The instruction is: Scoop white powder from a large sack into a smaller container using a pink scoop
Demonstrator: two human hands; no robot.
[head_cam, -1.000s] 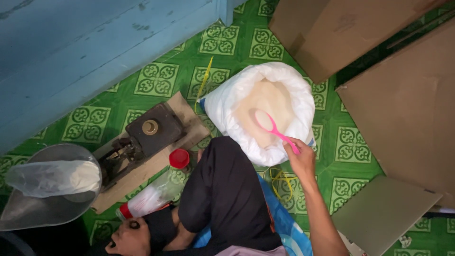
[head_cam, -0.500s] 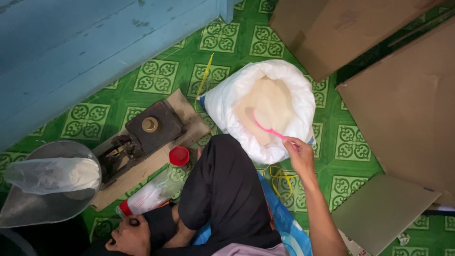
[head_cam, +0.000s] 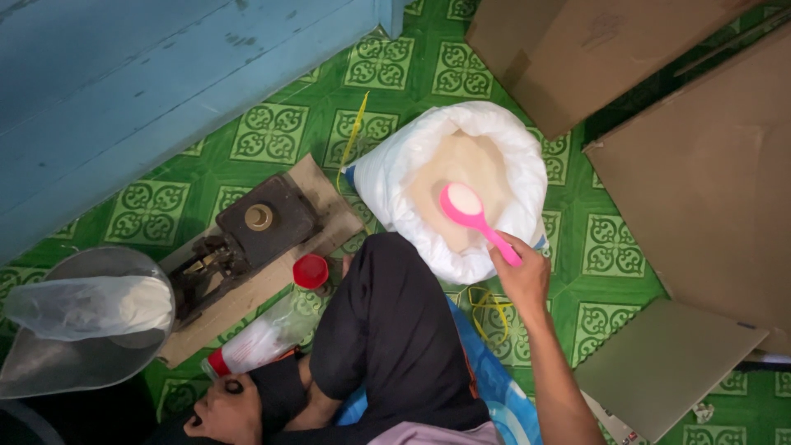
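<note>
— Pink scoop (head_cam: 466,208) is up out of the powder now, bowl heaped; half a second ago I saw it dug in. A load is lifted.

— And the hands?

— Right hand (head_cam: 521,276) closed round the handle, forearm reaching from the near side over the white sack (head_cam: 387,183). Left hand (head_cam: 221,409) near left, fingers curled on something dark beside the bottle (head_cam: 255,344).

The single head camera looks steeply down, from fairly near, onto the green patterned floor (head_cam: 272,132).
</note>
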